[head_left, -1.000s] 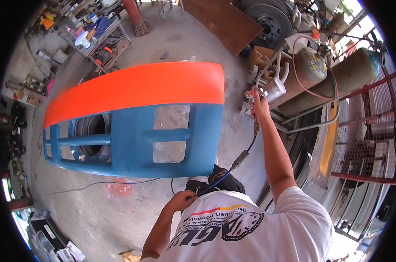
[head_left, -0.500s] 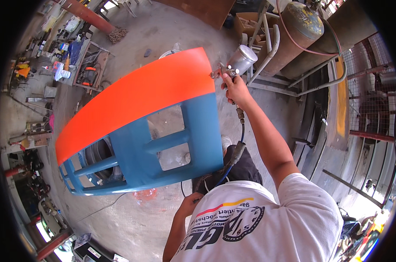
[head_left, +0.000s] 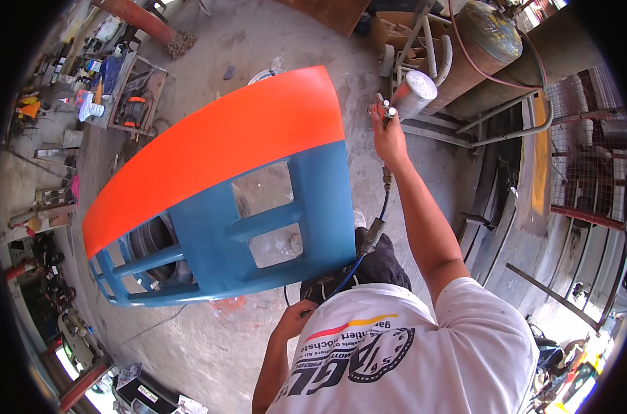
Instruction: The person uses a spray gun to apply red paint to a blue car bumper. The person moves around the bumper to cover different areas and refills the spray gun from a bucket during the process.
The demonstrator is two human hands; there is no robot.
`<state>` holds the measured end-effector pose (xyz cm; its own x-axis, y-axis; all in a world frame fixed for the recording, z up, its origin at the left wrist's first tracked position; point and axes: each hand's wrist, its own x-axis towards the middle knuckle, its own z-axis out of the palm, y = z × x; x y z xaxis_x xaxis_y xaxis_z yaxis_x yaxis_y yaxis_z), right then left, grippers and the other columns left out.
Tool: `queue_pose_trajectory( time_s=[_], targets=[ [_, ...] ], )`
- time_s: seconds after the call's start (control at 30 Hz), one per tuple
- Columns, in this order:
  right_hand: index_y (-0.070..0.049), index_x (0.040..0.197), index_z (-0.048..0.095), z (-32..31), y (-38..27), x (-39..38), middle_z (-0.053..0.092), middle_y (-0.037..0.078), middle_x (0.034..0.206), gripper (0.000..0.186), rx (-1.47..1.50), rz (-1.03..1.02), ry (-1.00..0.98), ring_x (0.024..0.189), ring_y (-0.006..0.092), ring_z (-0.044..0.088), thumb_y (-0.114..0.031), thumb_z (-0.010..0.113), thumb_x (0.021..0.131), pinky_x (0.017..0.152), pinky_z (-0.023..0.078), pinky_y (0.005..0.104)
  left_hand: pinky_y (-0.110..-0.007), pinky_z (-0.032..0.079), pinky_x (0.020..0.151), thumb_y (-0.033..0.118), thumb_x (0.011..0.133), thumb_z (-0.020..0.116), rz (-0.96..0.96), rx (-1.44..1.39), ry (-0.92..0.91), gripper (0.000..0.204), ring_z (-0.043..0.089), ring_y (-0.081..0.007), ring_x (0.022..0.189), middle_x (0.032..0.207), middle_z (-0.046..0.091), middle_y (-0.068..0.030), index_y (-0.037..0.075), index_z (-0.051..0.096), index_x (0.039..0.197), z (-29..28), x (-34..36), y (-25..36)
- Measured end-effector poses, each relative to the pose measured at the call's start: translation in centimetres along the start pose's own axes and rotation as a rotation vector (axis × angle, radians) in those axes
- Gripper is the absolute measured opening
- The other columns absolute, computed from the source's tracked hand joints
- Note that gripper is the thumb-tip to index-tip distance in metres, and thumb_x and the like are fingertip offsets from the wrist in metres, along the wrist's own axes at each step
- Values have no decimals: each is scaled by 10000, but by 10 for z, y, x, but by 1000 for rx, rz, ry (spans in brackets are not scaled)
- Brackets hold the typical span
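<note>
My right hand (head_left: 389,138) holds a spray gun (head_left: 396,103) at arm's length, fingers closed round its handle, the metal cup (head_left: 416,93) tilting up and to the right. The orange-and-blue body panel (head_left: 224,186) lies to the left of my grip, just beside the gun's nozzle, its long axis running from upper right down to lower left across the concrete floor (head_left: 272,41). My right hand is much the nearer to it. The panel's upper band is bright glossy orange; below it the blue section is cut with rectangular openings and slats. An air hose (head_left: 372,238) drops from the gun towards my waist. My left hand (head_left: 296,321) hangs low by my shirt, loosely curled; whether it grips the hose I cannot tell.
</note>
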<state>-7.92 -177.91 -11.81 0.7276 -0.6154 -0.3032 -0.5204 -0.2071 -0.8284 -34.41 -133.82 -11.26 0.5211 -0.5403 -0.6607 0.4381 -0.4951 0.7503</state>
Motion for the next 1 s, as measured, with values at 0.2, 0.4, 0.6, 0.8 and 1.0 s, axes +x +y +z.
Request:
queue_pose_trajectory(
  time_s=[0.2, 0.4, 0.6, 0.8, 1.0],
  targets=[
    [-81, 1311, 487, 19, -5, 18, 647, 181, 1013, 392, 136, -23, -121, 811, 306, 621, -347, 535, 1027, 675, 494, 406, -289, 494, 851, 130, 939, 677, 1, 1, 46, 172, 647, -188, 951, 1043, 682, -79, -1, 688, 1050, 7, 4, 0],
    [-30, 1184, 523, 11, -25, 21, 550, 30, 797, 324, 473, 33, -395, 500, 97, 488, -324, 526, 1048, 410, 422, 284, -288, 491, 868, 106, 924, 684, -23, -1, 67, 162, 645, -189, 969, 1055, 684, -82, -1, 690, 1045, 17, 14, 13],
    [-27, 1174, 525, 10, -17, 53, 568, 37, 812, 325, 289, -12, -270, 515, 102, 509, -327, 521, 1049, 417, 419, 285, -288, 486, 924, 96, 902, 702, -14, -44, 106, 188, 646, -188, 1019, 1086, 688, -81, 17, 693, 1073, 25, 25, 29],
    [-78, 1295, 485, 11, -8, 88, 689, 231, 1070, 390, 19, -126, -36, 1057, 432, 651, -341, 543, 1012, 887, 486, 461, -304, 475, 975, 95, 888, 708, -126, -153, 156, 339, 635, -182, 1081, 1148, 689, -81, 60, 655, 1221, 32, 37, 54],
    [-53, 1309, 480, 39, -12, 89, 677, 252, 1116, 394, 134, -199, -177, 1098, 420, 640, -288, 571, 1006, 919, 484, 460, -313, 475, 981, 122, 907, 688, -152, -169, 171, 374, 633, -185, 1086, 1157, 690, -86, 60, 629, 1270, 34, 39, 56]
  ],
)
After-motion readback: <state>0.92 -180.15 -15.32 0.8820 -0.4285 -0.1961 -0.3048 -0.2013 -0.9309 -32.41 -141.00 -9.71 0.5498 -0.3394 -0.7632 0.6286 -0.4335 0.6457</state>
